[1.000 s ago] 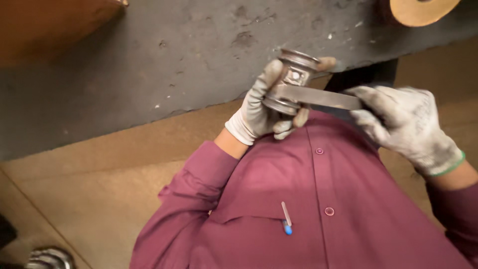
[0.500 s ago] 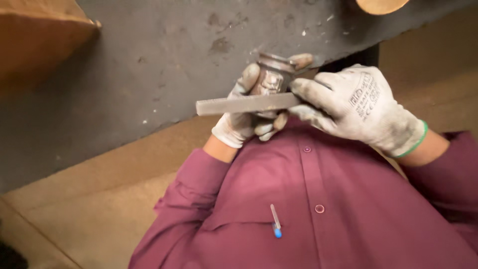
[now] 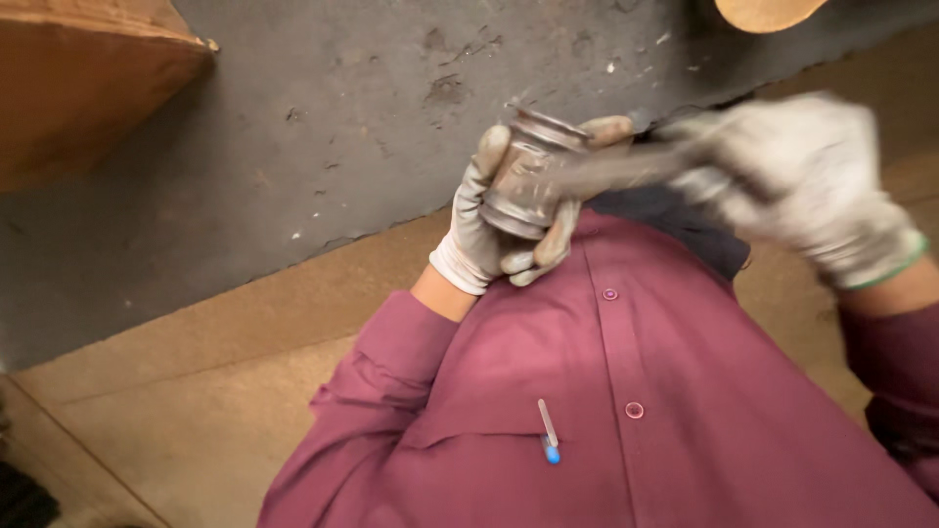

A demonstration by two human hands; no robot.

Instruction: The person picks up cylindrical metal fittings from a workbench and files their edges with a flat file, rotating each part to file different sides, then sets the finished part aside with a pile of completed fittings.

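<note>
My left hand (image 3: 468, 246), in a dirty white glove, grips a short grey metal cylinder (image 3: 521, 183) with a flanged rim, held in front of my chest. My right hand (image 3: 817, 186), also gloved and blurred by motion, holds a flat grey metal bar that looks like a file (image 3: 618, 166). The bar's far end lies across the cylinder's upper side. Both hands are over the edge of a dark grey slab (image 3: 342, 147).
My maroon buttoned shirt (image 3: 636, 430) fills the lower right, with a blue-tipped pen (image 3: 548, 432) in its pocket. A brown wooden block (image 3: 88, 78) sits top left, a round tan object (image 3: 768, 10) at the top edge. Tan flooring (image 3: 196, 391) lies lower left.
My right hand has drawn the flat bar to the right across the cylinder, after pushing it left half a second ago. My left hand keeps the cylinder in about the same place.
</note>
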